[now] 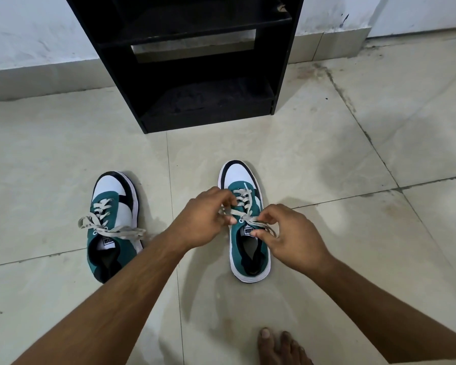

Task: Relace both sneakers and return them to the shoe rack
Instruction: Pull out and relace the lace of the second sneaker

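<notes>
Two teal, white and black sneakers stand on the tiled floor, toes pointing at the rack. The left sneaker (111,222) is laced, and its grey lace ends lie loose across its top. Over the right sneaker (245,248), my left hand (203,219) pinches one end of the grey lace (241,198) on the shoe's left side. My right hand (287,238) pinches the other end above the tongue. The black shoe rack (206,101) stands against the wall ahead, and its bottom shelf holds nothing.
My bare foot (279,346) rests on the floor at the bottom edge, right of centre. White walls with a tiled skirting run behind the rack. Pale floor tiles surround both shoes.
</notes>
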